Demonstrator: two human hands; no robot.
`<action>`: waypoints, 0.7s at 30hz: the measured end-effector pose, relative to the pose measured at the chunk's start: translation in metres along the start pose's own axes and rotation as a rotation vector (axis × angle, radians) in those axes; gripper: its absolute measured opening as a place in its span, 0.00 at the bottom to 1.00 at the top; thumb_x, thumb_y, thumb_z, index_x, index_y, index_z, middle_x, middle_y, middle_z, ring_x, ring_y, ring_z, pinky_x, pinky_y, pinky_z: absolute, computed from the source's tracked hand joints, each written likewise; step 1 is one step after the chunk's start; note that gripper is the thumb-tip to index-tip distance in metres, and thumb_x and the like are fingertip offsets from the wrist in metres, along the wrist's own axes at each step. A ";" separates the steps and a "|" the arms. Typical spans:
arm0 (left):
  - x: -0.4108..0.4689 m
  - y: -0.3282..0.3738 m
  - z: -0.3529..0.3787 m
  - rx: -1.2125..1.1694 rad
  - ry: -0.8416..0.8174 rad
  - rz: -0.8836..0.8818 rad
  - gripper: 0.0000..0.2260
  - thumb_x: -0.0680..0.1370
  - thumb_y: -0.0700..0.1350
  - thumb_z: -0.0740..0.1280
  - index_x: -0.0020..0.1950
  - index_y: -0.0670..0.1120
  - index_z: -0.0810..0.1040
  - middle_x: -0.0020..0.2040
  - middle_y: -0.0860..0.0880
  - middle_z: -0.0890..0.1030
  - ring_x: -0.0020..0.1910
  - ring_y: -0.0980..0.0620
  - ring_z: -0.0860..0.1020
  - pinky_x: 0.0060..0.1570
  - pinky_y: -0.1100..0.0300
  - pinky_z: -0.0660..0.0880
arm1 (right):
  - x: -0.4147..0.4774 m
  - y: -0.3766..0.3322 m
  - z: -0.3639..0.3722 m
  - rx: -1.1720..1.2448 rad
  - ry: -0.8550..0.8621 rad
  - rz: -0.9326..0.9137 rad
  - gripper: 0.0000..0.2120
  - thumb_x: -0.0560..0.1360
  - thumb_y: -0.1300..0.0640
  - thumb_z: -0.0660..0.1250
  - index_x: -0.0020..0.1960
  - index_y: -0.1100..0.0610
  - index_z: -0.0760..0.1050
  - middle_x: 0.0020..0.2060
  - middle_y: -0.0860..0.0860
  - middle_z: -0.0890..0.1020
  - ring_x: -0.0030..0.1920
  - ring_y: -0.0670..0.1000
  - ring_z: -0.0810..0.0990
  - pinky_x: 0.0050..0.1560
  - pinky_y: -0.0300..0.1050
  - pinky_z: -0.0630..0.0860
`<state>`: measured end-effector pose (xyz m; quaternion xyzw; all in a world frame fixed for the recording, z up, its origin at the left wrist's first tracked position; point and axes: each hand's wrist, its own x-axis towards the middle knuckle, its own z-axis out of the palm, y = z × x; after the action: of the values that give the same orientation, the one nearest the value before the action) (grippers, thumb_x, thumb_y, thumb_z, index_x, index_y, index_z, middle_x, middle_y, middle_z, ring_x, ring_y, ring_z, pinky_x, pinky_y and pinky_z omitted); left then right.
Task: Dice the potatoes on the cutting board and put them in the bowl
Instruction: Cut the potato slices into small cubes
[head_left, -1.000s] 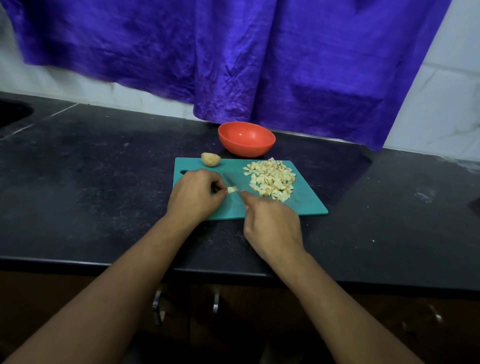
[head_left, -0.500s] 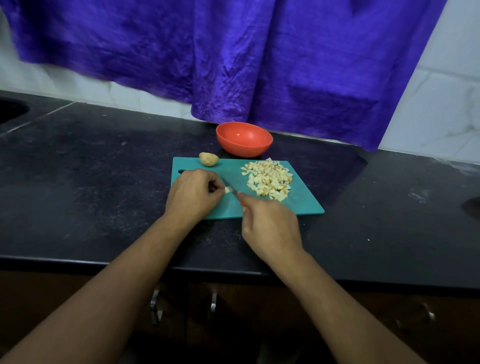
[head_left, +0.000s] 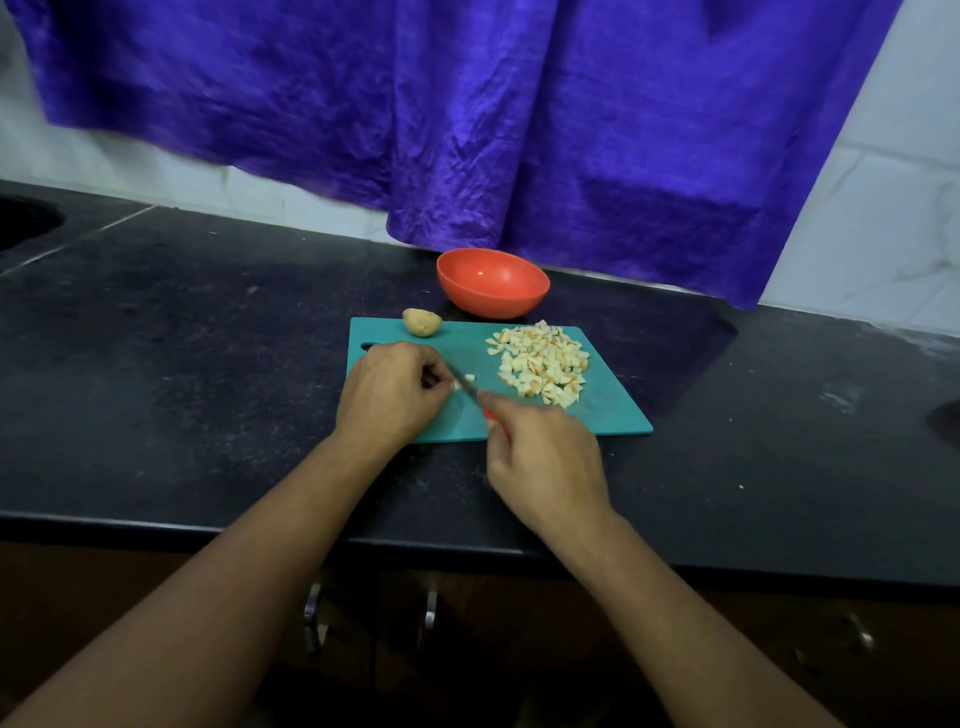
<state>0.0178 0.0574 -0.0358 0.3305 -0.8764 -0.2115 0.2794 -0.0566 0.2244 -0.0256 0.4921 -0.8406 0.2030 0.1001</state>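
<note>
A teal cutting board (head_left: 608, 415) lies on the black counter. On its right half sits a pile of diced potato (head_left: 540, 364). A whole small potato (head_left: 422, 322) rests at the board's far left edge. Behind the board stands an empty orange bowl (head_left: 492, 283). My left hand (head_left: 389, 395) curls over a small potato piece (head_left: 460, 383) on the board's left part, mostly hiding it. My right hand (head_left: 545, 462) grips a knife with a red handle (head_left: 491, 418); its blade (head_left: 465, 384) angles up-left against the piece beside my left fingers.
A purple cloth (head_left: 467, 119) hangs over the white tiled wall behind the bowl. A dark sink opening (head_left: 21, 223) shows at the far left. The black counter (head_left: 182, 364) has its front edge near me, with cabinet handles (head_left: 311, 618) below.
The knife blade has kept working at the small piece under my left fingers with short cuts. Both hands stay nearly in place. The view has shifted slightly.
</note>
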 end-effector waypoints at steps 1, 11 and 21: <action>0.000 0.000 0.000 -0.006 0.003 0.000 0.02 0.75 0.48 0.73 0.45 0.54 0.86 0.42 0.58 0.85 0.45 0.56 0.82 0.49 0.55 0.79 | -0.003 -0.002 0.003 -0.006 -0.017 -0.005 0.21 0.84 0.51 0.58 0.76 0.44 0.70 0.43 0.45 0.81 0.40 0.46 0.77 0.42 0.46 0.77; 0.000 0.001 -0.002 -0.111 0.028 -0.071 0.10 0.72 0.50 0.79 0.43 0.55 0.78 0.36 0.59 0.81 0.40 0.61 0.79 0.48 0.58 0.78 | 0.000 0.015 -0.013 0.009 -0.002 0.065 0.19 0.83 0.51 0.60 0.73 0.43 0.73 0.39 0.44 0.81 0.34 0.44 0.74 0.38 0.42 0.72; -0.001 0.001 -0.004 -0.122 0.020 -0.051 0.06 0.73 0.44 0.75 0.45 0.53 0.81 0.35 0.59 0.82 0.41 0.61 0.80 0.49 0.57 0.78 | -0.001 -0.003 0.007 -0.004 -0.037 -0.014 0.20 0.83 0.51 0.59 0.75 0.43 0.71 0.42 0.45 0.81 0.40 0.46 0.78 0.42 0.47 0.78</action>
<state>0.0208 0.0583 -0.0327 0.3371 -0.8503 -0.2685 0.3021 -0.0534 0.2209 -0.0316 0.5015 -0.8392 0.1915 0.0867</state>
